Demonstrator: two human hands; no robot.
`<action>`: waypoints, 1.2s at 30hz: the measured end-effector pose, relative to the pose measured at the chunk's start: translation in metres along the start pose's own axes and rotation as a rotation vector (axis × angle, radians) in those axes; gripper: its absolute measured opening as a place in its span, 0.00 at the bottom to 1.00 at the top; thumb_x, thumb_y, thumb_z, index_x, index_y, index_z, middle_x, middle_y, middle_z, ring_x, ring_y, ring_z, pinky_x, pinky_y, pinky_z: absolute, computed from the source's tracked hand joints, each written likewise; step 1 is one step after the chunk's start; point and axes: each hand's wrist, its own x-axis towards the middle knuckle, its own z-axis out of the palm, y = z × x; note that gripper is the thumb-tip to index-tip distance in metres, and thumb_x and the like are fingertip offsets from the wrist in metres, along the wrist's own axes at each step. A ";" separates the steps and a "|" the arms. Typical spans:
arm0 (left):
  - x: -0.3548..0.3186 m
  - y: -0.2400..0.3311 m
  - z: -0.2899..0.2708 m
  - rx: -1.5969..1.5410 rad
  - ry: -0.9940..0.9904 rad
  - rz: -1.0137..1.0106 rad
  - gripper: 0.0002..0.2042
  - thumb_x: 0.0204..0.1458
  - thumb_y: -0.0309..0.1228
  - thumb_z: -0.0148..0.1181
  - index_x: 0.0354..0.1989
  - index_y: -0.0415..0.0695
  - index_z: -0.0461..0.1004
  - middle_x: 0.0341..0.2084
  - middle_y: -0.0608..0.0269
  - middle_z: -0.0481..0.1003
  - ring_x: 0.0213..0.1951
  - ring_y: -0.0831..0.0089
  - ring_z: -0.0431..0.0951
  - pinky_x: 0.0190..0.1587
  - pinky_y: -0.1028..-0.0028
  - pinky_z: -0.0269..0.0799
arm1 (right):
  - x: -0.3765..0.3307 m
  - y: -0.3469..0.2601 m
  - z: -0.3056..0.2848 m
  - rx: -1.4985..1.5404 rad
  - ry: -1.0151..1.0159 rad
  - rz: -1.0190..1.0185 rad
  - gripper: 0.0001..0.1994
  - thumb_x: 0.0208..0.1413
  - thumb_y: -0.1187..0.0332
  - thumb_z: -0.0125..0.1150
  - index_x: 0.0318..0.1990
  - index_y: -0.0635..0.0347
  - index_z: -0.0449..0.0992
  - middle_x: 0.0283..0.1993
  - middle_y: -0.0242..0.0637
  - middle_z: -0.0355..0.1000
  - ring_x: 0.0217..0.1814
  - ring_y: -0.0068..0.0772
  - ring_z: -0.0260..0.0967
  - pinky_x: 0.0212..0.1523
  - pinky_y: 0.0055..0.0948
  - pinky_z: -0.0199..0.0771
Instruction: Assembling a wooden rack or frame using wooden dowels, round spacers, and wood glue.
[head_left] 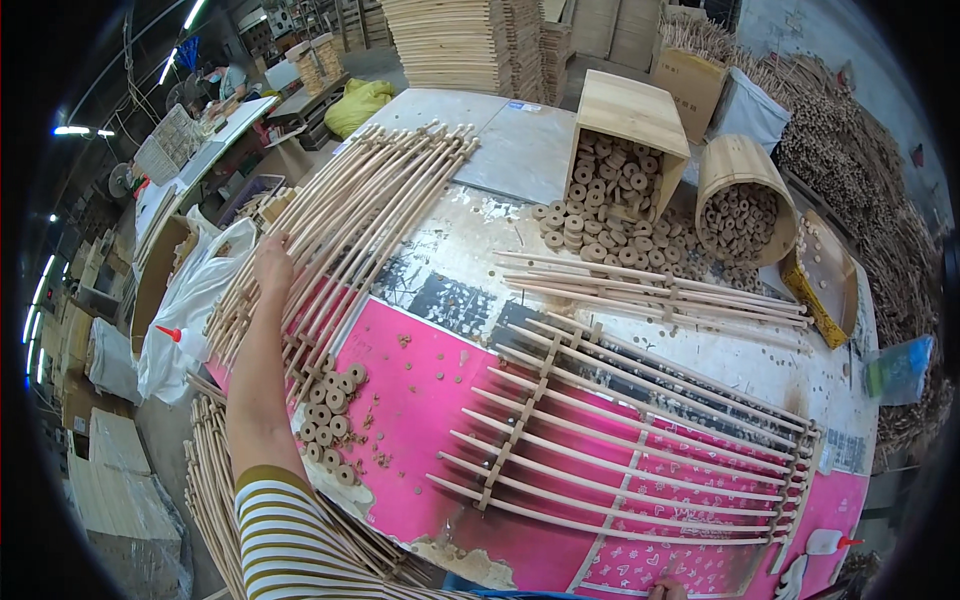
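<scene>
Two hands show: your left hand, fingers spread flat, rests on stacked curved wooden racks at ten o'clock; your right hand barely shows at six, grip unreadable. Leaning harder could tip the stack off the table edge.

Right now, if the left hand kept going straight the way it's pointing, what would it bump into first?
The left hand already rests on the stack of curved wooden slat frames. Going on, it would probably just slide further along those slats, though depth is unclear.
</scene>
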 end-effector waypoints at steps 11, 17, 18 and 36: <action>0.031 -0.055 0.031 0.064 -0.194 0.016 0.19 0.55 0.34 0.68 0.56 0.54 0.82 0.49 0.54 0.84 0.51 0.53 0.84 0.52 0.53 0.78 | 0.025 -0.026 -0.008 0.092 -0.042 0.124 0.01 0.61 0.75 0.63 0.38 0.61 0.79 0.25 0.41 0.71 0.22 0.41 0.67 0.25 0.39 0.65; -0.038 0.106 -0.003 -0.223 0.120 0.517 0.20 0.58 0.22 0.59 0.59 0.48 0.79 0.43 0.50 0.82 0.40 0.49 0.84 0.43 0.54 0.78 | 0.025 -0.026 -0.014 0.033 -0.048 0.099 0.01 0.60 0.74 0.62 0.38 0.59 0.78 0.28 0.39 0.74 0.23 0.42 0.68 0.25 0.39 0.65; -0.058 0.148 -0.019 -0.357 0.152 0.672 0.21 0.53 0.18 0.59 0.57 0.45 0.80 0.45 0.50 0.82 0.40 0.50 0.84 0.44 0.55 0.78 | 0.025 -0.027 -0.013 0.051 -0.051 0.102 0.02 0.60 0.74 0.62 0.38 0.58 0.78 0.28 0.39 0.73 0.23 0.41 0.68 0.25 0.39 0.65; -0.275 0.455 -0.046 -0.761 -0.589 1.320 0.17 0.52 0.31 0.70 0.52 0.52 0.81 0.46 0.64 0.81 0.52 0.59 0.79 0.59 0.58 0.70 | 0.040 -0.031 -0.017 0.217 -0.008 0.097 0.05 0.52 0.73 0.71 0.36 0.55 0.82 0.25 0.38 0.73 0.25 0.41 0.74 0.26 0.40 0.71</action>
